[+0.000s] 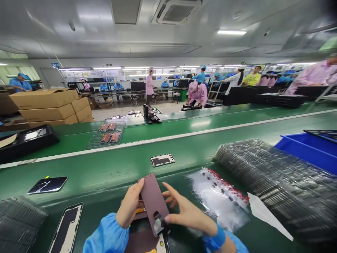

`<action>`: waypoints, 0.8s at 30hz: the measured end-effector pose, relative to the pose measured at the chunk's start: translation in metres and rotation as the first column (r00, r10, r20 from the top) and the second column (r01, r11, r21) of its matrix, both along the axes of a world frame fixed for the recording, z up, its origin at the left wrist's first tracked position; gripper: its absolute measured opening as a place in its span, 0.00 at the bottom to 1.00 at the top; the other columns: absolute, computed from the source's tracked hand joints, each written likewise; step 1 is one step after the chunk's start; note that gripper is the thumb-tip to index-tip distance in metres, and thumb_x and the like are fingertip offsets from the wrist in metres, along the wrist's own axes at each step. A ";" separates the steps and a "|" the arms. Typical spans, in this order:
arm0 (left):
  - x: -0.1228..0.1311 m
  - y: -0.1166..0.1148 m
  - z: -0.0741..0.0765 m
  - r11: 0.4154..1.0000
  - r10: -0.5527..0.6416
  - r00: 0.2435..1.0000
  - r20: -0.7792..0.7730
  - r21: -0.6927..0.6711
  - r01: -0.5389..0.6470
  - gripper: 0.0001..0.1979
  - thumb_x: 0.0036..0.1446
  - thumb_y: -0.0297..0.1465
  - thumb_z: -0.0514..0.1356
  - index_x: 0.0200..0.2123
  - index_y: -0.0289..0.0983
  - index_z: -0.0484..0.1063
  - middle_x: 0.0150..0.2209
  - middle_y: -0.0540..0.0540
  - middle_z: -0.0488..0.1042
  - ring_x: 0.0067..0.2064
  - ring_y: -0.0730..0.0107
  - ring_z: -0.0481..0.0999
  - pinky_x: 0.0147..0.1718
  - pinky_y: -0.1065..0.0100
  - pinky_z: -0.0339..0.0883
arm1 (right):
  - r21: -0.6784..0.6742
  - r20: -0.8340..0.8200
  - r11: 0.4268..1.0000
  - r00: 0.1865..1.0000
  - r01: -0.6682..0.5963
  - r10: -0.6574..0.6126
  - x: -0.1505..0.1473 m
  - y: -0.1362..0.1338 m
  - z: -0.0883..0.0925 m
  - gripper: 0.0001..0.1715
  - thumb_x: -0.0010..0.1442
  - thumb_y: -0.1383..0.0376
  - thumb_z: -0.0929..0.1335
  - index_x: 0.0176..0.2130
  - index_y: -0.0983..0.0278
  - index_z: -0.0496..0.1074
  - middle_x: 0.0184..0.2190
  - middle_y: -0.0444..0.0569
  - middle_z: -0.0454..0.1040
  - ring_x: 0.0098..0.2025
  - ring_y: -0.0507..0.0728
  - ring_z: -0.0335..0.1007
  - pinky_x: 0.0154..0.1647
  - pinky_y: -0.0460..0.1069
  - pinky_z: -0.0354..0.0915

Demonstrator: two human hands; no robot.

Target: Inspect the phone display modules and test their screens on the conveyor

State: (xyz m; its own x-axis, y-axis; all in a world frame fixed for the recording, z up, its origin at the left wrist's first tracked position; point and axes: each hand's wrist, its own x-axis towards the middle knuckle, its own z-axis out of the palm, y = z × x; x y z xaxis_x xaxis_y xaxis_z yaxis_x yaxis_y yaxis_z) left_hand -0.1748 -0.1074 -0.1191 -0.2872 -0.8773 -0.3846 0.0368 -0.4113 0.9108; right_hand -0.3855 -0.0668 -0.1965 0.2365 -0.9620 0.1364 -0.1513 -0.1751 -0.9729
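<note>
My left hand (129, 205) grips the left edge of a dark maroon phone panel (152, 200), holding it tilted above the green bench. My right hand (184, 211) pinches the panel's lower right corner between thumb and forefinger, at a small pale tab; the other fingers are spread. Under the panel lies another maroon part (139, 240) with an orange strip. Both sleeves are blue.
A clear bag of small red-tipped parts (221, 196) lies to the right, beside a long stack of dark trays (279, 182) and a blue bin (310, 147). Phone frames (162, 160) (66, 228) and a black glass panel (47, 185) lie on the green belt. Cardboard boxes and other workers stand beyond.
</note>
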 end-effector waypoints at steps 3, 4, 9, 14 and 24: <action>-0.006 0.003 -0.002 0.997 -0.074 0.997 -0.019 -0.022 0.074 0.32 0.54 0.56 0.58 0.45 0.32 0.72 0.40 0.38 0.78 0.37 0.60 0.78 0.33 0.63 0.73 | 0.069 0.326 0.987 0.938 -0.144 0.114 0.036 0.005 0.009 0.58 0.46 0.51 0.79 0.65 0.63 0.55 0.56 0.57 0.69 0.54 0.63 0.69 0.56 0.58 0.66; -0.004 0.003 -0.004 0.996 -0.063 0.998 0.002 -0.070 0.063 0.31 0.56 0.54 0.57 0.50 0.33 0.70 0.47 0.35 0.76 0.42 0.56 0.78 0.37 0.61 0.74 | 0.082 0.369 0.990 0.926 -0.117 0.079 0.041 0.005 0.010 0.52 0.47 0.50 0.78 0.63 0.63 0.58 0.55 0.56 0.70 0.54 0.63 0.69 0.56 0.59 0.65; 0.011 0.010 -0.010 0.697 0.217 0.875 0.432 -0.697 0.171 0.28 0.54 0.34 0.63 0.58 0.41 0.66 0.60 0.38 0.66 0.61 0.50 0.63 0.58 0.52 0.61 | 0.087 0.343 0.995 0.936 0.055 -0.082 0.042 0.000 0.006 0.35 0.54 0.52 0.75 0.53 0.64 0.64 0.45 0.53 0.75 0.46 0.63 0.73 0.48 0.58 0.69; 0.004 0.024 -0.003 0.608 -0.051 0.733 0.678 -0.561 0.562 0.09 0.60 0.37 0.60 0.40 0.42 0.79 0.41 0.43 0.79 0.45 0.55 0.74 0.46 0.61 0.66 | 0.064 0.281 0.988 0.948 0.139 -0.151 0.044 0.004 0.000 0.25 0.53 0.62 0.73 0.49 0.63 0.66 0.42 0.48 0.75 0.44 0.61 0.73 0.47 0.56 0.70; -0.005 -0.031 0.001 0.899 -0.252 0.914 0.319 -0.272 0.343 0.28 0.49 0.45 0.64 0.48 0.33 0.67 0.27 0.46 0.78 0.18 0.76 0.64 0.15 0.75 0.53 | 0.150 0.490 0.987 0.871 -0.050 -0.031 0.025 0.004 -0.011 0.35 0.46 0.54 0.80 0.49 0.63 0.69 0.40 0.48 0.77 0.40 0.60 0.76 0.38 0.50 0.71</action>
State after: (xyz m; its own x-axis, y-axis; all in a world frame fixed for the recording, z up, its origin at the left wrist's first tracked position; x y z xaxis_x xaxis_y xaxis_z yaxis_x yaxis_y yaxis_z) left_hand -0.1803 -0.1388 -0.1179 -0.4797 -0.8538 -0.2023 -0.3059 -0.0533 0.9506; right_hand -0.3600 -0.0626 -0.2075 0.1872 -0.9783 0.0888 0.3524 -0.0175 -0.9357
